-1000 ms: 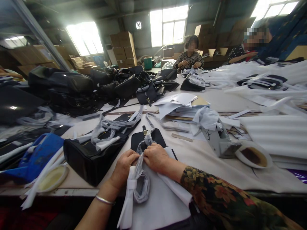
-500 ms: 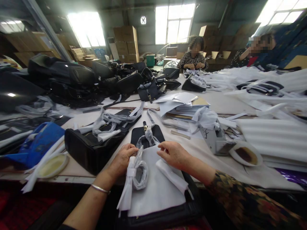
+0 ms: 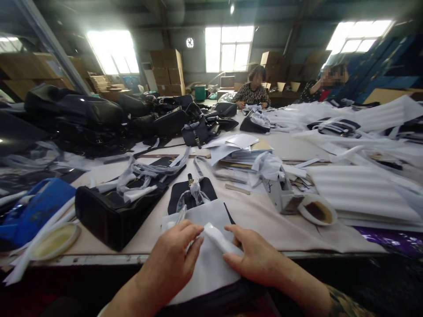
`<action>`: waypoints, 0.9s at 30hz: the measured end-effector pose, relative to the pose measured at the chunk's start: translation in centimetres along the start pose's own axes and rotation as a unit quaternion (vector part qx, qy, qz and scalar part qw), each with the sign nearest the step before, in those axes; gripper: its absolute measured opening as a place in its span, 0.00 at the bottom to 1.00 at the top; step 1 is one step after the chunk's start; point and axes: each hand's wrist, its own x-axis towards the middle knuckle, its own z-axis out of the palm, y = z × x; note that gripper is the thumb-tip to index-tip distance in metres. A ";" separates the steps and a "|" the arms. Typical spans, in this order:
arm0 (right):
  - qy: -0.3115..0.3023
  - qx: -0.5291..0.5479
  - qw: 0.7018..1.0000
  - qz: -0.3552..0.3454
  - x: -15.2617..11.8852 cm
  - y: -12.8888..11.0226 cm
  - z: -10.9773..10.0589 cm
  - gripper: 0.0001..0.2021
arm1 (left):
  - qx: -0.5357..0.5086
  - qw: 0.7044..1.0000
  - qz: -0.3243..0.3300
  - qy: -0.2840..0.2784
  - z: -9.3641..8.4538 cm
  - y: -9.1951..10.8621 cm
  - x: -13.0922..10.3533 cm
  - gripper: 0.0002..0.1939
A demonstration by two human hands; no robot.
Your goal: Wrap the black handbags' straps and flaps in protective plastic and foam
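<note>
In front of me a black bag [image 3: 216, 291] lies at the table edge with a white sheet [image 3: 211, 270] over it. A rolled strip of white foam [image 3: 220, 240] rests slantwise on the sheet. My right hand [image 3: 259, 257] has this foam strip between its thumb and fingers, at the right end. Beside the strip's upper left end is my left hand [image 3: 176, 253], thumb and fingers apart, with nothing visible in it. It covers most of the plastic-wrapped strap on the sheet. Beyond lies a black flap [image 3: 209, 189] with a buckle and plastic-wrapped straps.
A black handbag [image 3: 105, 218] with wrapped handles stands to the left, near a blue container [image 3: 42, 209] and a tape roll [image 3: 54, 242]. Rightward are stacked papers [image 3: 236, 154], another tape roll [image 3: 317, 211] and white foam sheets [image 3: 360, 189]. Two people sit across the table.
My left hand has let go near the plastic-wrapped strap and come over the sheet. My right hand has moved down to the foam strip, which now lies farther up and left.
</note>
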 end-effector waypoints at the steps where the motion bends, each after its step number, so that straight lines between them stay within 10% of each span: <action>1: 0.007 0.036 0.999 0.009 -0.3 0.2 0.1 0.32 | -0.030 0.999 -0.033 0.004 0.8 0.6 -0.2 0.09; 5: 0.032 0.188 0.982 0.000 -1.6 0.9 1.2 0.27 | -0.227 0.954 -0.197 0.016 4.4 1.5 -0.4 0.18; 9: 0.071 0.069 0.994 -0.054 -2.8 1.9 2.8 0.14 | -0.398 0.868 -0.292 -0.049 6.8 3.5 0.2 0.23; 14: 0.050 -0.009 0.994 -0.097 -2.9 4.9 3.7 0.17 | -0.206 0.945 -0.234 -0.095 5.2 4.4 1.2 0.12; 21: 0.128 0.055 0.977 -0.164 -2.0 7.4 3.5 0.19 | -0.036 0.972 -0.233 0.006 -1.8 -3.9 10.0 0.16; 27: 0.218 -0.011 0.959 -0.182 1.3 7.1 0.9 0.14 | 0.007 0.952 -0.304 -0.033 0.9 -9.5 15.6 0.15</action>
